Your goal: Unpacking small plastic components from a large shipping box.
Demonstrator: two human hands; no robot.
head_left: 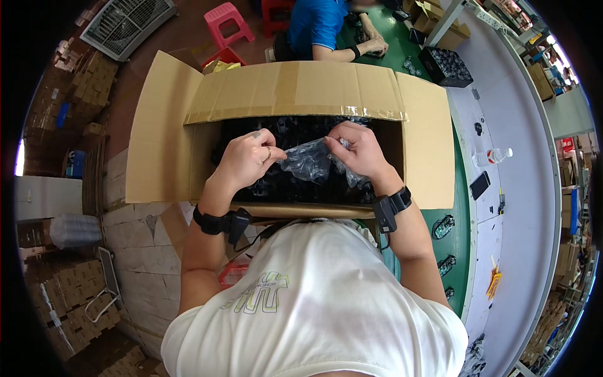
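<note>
An open cardboard box [295, 94] stands in front of me, its flaps folded outward. Inside lie many black parts [264, 188], too dark and crowded to tell what kind they are. Over them I hold a crumpled clear plastic bag [308, 162], stretched between both hands. The fingers of my left hand [248, 157] pinch one end of it. My right hand [359, 151] grips the other side, and some of the film hangs below that hand. Whether the bag has anything in it I cannot tell. Both wrists wear black straps with small devices.
Beyond the box a person in a blue shirt [317, 25] works at the green table [461, 276]. On the right are a black crate [445, 66], a plastic bottle [492, 157], a phone [480, 185] and several small assemblies [443, 227]. A pink stool [228, 22] stands far left.
</note>
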